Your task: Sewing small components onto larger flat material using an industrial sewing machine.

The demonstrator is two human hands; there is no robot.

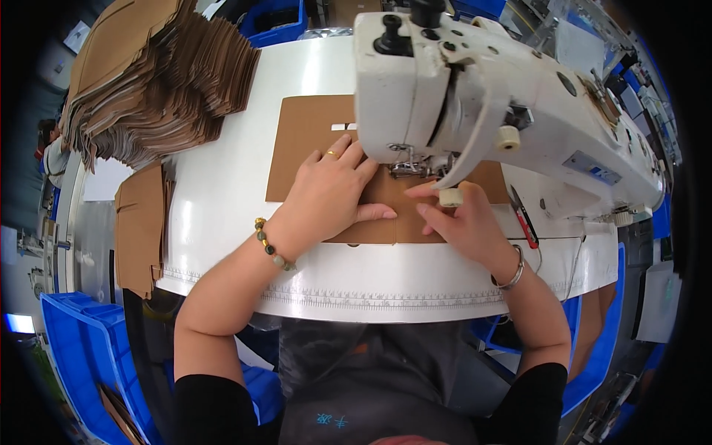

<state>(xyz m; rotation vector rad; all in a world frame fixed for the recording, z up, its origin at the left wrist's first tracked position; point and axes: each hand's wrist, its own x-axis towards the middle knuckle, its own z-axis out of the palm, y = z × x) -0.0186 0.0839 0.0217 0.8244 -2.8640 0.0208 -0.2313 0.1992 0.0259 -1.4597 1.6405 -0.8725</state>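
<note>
A flat brown panel (308,141), cardboard-like or leather-like, lies on the white table under the presser foot (408,169) of a white sewing machine (512,89). A small slot is cut near its far edge. My left hand (330,185) rests spread on the panel, left of the foot, with the thumb pointing right. Close to the foot on the right, my right hand (460,219) touches the panel, thumb and forefinger apart. A white knob on the machine hides part of those fingers. The needle tip is too small to make out.
Tall stacks of brown pieces (170,89) stand at the far left, with more brown panels (139,230) hanging over the table's left edge. A red-and-black pointed hand tool (524,219) lies right of my right hand. Blue crates (93,356) flank the table (222,245), whose front edge bears a ruler scale.
</note>
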